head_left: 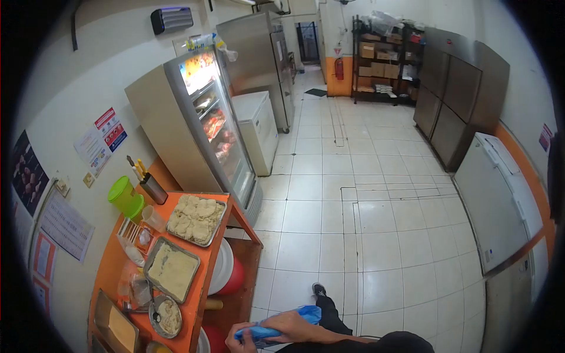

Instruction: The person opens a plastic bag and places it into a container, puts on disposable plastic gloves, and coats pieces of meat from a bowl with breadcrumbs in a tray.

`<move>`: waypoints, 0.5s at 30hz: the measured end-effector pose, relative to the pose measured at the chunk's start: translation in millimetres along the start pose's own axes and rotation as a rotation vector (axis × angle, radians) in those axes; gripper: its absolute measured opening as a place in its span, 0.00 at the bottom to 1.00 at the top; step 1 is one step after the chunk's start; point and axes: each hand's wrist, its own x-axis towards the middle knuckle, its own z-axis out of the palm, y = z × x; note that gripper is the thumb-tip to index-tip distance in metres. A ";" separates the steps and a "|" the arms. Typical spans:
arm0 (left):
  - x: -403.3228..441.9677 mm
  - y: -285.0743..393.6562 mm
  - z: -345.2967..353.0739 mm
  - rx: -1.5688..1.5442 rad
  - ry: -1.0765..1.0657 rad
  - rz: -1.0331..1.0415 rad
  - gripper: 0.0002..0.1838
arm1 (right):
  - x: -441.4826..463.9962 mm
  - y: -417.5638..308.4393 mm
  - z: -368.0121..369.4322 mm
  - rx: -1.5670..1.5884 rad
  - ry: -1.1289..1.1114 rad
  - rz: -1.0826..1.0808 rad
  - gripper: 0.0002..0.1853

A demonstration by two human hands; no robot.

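Observation:
A crumpled piece of thin blue plastic (265, 333), perhaps a bag or a glove, is bunched between my hands at the bottom of the view. My left hand (239, 339) pinches its left end with the fingers closed. Over its middle lies my right hand (289, 325), fingers wrapped round it, and more blue shows beyond the wrist. The orange table to the left carries a metal tray of pale, coated pieces (196, 219), a tray with a pale layer (173, 270) and a metal bowl of pale food (168, 317).
An orange table (220, 247) stands at left, with red tubs (234, 274) on its lower shelf. Beyond it are a glass-door fridge (220, 126) and a chest freezer (259, 132). At right stand a steel fridge (459, 88) and a white freezer (497, 200). White floor tiles (376, 223) stretch ahead.

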 end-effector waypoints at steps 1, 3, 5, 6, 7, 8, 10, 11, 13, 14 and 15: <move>9.2 -16.3 13.1 0.053 0.102 0.001 0.18 | 10.8 13.8 -5.0 0.032 0.002 -0.019 0.19; 22.9 -63.4 38.8 0.027 0.302 -0.002 0.16 | 39.4 33.0 -34.4 0.101 -0.094 -0.009 0.20; 48.9 -57.9 57.9 0.010 0.432 -0.040 0.16 | 67.5 58.8 -54.0 0.208 -0.196 -0.175 0.23; 62.5 -57.5 63.7 -0.007 0.489 -0.041 0.16 | 84.4 65.4 -70.2 0.213 -0.279 -0.209 0.24; 76.1 -57.0 68.1 -0.029 0.539 -0.034 0.16 | 100.3 75.6 -87.0 0.216 -0.276 -0.203 0.24; 90.9 -55.9 72.1 -0.054 0.586 -0.017 0.16 | 115.8 86.9 -103.8 0.163 -0.325 -0.234 0.22; 118.5 -55.2 76.7 -0.097 0.664 0.019 0.16 | 143.1 113.0 -133.0 -0.003 -0.227 -0.351 0.21; 131.7 -54.8 79.6 -0.122 0.698 0.038 0.16 | 154.1 128.9 -146.5 -0.002 -0.232 -0.351 0.21; 154.0 -56.0 83.8 -0.173 0.756 0.079 0.16 | 172.9 160.4 -168.3 -0.166 0.027 -0.403 0.20; 162.5 -56.9 86.3 -0.197 0.782 0.099 0.16 | 178.3 175.7 -177.9 -0.157 0.014 -0.408 0.20; 170.6 -57.6 87.0 -0.218 0.807 0.118 0.17 | 180.6 190.2 -186.5 -0.225 0.008 -0.352 0.18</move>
